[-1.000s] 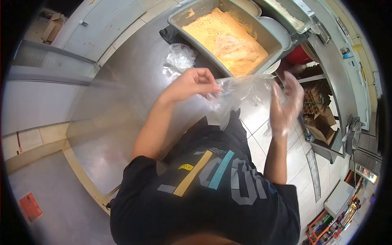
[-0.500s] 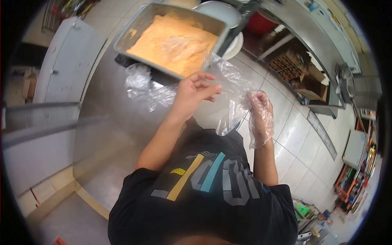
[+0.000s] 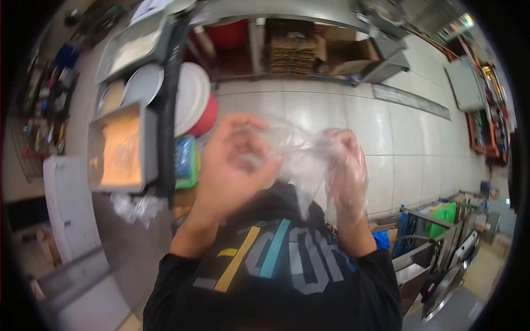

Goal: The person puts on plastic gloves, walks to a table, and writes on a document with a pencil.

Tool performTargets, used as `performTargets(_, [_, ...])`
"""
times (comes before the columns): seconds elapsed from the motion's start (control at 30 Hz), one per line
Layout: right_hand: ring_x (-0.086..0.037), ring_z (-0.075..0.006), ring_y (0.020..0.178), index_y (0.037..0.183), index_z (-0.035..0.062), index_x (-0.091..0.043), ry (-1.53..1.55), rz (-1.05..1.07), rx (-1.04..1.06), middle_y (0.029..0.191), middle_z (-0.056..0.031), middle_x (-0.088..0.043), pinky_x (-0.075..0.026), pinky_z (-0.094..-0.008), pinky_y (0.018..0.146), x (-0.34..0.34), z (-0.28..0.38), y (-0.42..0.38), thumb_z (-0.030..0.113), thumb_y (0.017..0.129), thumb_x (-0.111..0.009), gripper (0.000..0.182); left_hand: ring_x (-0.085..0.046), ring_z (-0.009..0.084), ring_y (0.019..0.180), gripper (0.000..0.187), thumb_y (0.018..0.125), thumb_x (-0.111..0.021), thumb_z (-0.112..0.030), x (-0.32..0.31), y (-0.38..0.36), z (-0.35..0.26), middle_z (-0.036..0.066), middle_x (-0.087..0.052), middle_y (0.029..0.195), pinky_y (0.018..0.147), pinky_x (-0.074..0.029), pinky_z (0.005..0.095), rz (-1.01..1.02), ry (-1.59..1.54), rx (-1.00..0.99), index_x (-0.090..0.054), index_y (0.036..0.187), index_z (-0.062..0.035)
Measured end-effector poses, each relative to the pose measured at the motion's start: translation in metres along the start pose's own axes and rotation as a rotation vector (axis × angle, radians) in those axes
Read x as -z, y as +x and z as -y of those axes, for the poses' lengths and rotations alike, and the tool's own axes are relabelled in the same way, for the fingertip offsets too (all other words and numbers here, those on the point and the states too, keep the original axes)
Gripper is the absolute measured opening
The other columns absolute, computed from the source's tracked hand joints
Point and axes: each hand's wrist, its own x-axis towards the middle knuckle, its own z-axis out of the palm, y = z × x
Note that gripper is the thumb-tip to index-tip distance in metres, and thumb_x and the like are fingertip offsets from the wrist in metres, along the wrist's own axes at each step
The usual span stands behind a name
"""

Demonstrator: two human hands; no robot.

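Note:
My right hand (image 3: 348, 165) wears a thin clear plastic glove and pinches a second piece of loose clear plastic film (image 3: 301, 146), which looks like another disposable glove. The film hangs in front of my black shirt and stretches across to my left hand. Bare and blurred, my left hand (image 3: 232, 163) has curled fingers at the film's left end; whether they grip it is not clear. Left of it, a grey tub (image 3: 149, 149) holds an orange, dough-like mass (image 3: 122, 151) with some clear film on top. Crumpled clear plastic (image 3: 138, 208) lies by the tub on a metal table.
Behind the tub are a round lidded container (image 3: 144, 83) and another grey tub (image 3: 105, 63) with pale contents. A white lid (image 3: 192, 96) tops a red bucket. Stacked cardboard (image 3: 292, 52) sits under a steel counter (image 3: 309, 12). At lower right stands a metal rack (image 3: 417, 237).
My view has swung to the right, so the tub now appears farther left and smaller. Both hands have come up, and the film is still stretched between them.

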Motion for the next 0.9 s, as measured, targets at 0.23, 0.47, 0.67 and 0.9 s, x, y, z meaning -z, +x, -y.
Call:
performTargets(0.23, [-0.064, -0.0234, 0.09, 0.087, 0.0018, -0.065, -0.589, 0.0, 0.408, 0.098, -0.0135, -0.063, -0.053, -0.0345, 0.08, 0.073, 0.11, -0.008, 0.005, 0.083, -0.074, 0.011, -0.061, 0.002, 0.072, 0.051, 0.075, -0.083, 0.006, -0.099, 0.037, -0.026, -0.002, -0.062, 0.083, 0.054, -0.039, 0.0157, 0.177, 0.108, -0.293, -0.054, 0.116, -0.0065])
performTargets(0.47, [-0.067, -0.0307, 0.089, 0.087, 0.0009, -0.067, -1.132, -0.156, 0.401, 0.099, -0.0157, -0.063, -0.054, -0.0409, 0.078, 0.164, 0.111, 0.063, 0.009, 0.085, -0.075, 0.011, -0.063, 0.0166, 0.074, 0.034, 0.084, -0.073, 0.0, -0.196, 0.14, 0.002, 0.006, -0.063, 0.086, 0.063, -0.045, 0.0286, 0.237, 0.555, -0.594, -0.058, 0.114, -0.0043])
performTargets(0.67, [-0.064, -0.0352, 0.095, 0.096, 0.0048, -0.07, -1.307, -0.077, 0.273, 0.104, -0.0158, -0.062, -0.052, -0.0451, 0.082, 0.243, 0.13, 0.135, 0.012, 0.089, -0.071, 0.01, -0.071, 0.0256, 0.086, 0.015, 0.099, -0.052, -0.001, -0.284, 0.243, 0.051, 0.014, -0.065, 0.089, 0.079, -0.054, 0.0369, 0.725, 0.451, -0.054, -0.056, 0.113, 0.0013])
performTargets(0.9, [-0.062, -0.0371, 0.105, 0.099, 0.005, -0.069, -1.338, 0.017, 0.056, 0.112, -0.0179, -0.061, -0.049, -0.0472, 0.091, 0.34, 0.161, 0.248, 0.02, 0.093, -0.068, 0.016, -0.072, 0.0352, 0.095, 0.029, 0.102, -0.055, -0.012, -0.384, 0.392, 0.121, 0.024, -0.073, 0.105, 0.084, -0.055, 0.0419, 1.62, 0.655, -0.177, -0.063, 0.124, 0.004])
